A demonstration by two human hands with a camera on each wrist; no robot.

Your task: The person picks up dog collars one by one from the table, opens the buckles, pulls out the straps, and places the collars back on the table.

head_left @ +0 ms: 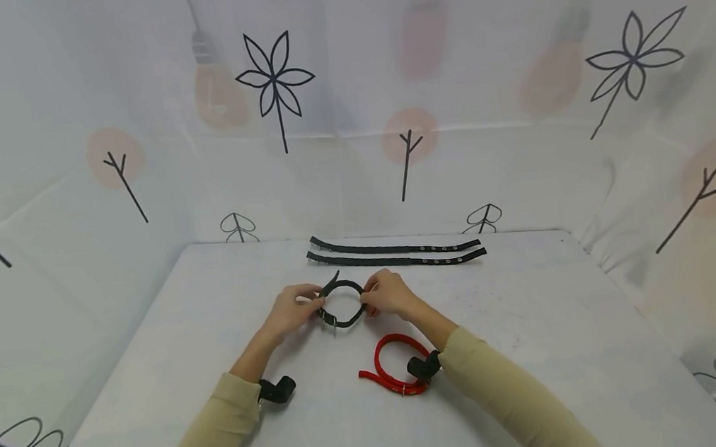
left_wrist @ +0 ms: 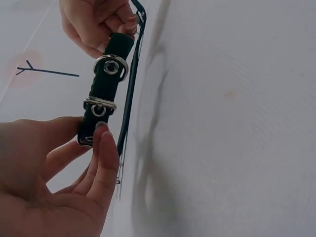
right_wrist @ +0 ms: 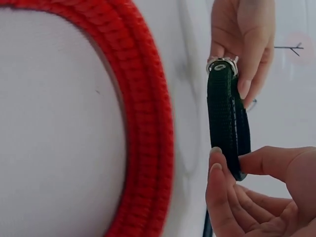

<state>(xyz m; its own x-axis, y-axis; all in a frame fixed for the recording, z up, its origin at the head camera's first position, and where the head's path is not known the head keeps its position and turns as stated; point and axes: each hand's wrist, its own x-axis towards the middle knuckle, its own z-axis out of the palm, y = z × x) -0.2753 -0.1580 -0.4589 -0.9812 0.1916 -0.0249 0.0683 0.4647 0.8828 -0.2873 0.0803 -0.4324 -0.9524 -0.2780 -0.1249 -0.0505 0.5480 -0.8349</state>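
Observation:
Between both hands a dark green collar (head_left: 345, 324) is held up, bent into a ring with its free end sticking out at the upper left. My left hand (head_left: 291, 309) pinches it on the left side, close to the metal buckle. Opposite, my right hand (head_left: 391, 293) pinches the ring between thumb and fingertips. In the left wrist view the collar (left_wrist: 104, 81) shows a metal D-ring, an eyelet and a metal loop by the left fingertips (left_wrist: 104, 143). The right wrist view shows the plain woven band of the collar (right_wrist: 222, 113) gripped low down by the right hand (right_wrist: 261, 197).
A red collar (head_left: 379, 360), curled into a ring, lies on the white table (head_left: 174, 388) near the right forearm, partly hidden by the black wrist camera (head_left: 423, 367). Two dark straps (head_left: 392, 249) with eyelets lie straight side by side toward the back edge.

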